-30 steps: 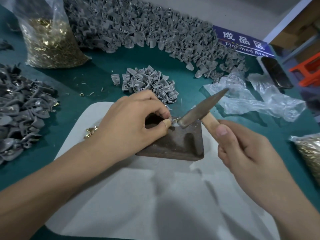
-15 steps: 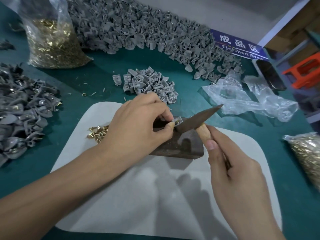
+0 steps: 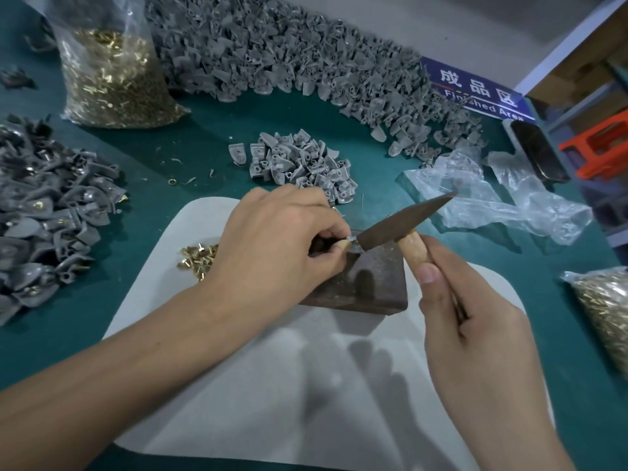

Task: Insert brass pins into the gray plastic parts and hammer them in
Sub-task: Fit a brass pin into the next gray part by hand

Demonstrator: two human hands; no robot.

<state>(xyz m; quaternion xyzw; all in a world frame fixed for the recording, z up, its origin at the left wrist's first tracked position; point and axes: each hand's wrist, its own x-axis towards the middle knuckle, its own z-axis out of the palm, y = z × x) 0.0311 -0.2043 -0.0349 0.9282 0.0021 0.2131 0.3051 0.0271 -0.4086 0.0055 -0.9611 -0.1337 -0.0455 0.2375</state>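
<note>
At frame centre the left hand pinches a gray plastic part on the dark block, while the right hand grips the hammer, its head down on the part. Short, square taps should serve best, with the thumb tip kept off the strike point.

Looking like small factory assembly bench, piecework style. Sitting on teal table cover: huge heap of gray plastic parts, bulk bag of brass pins, blue "Finished Area" sign marking zone. Showing at right edge: metal shelving and orange stool.
</note>
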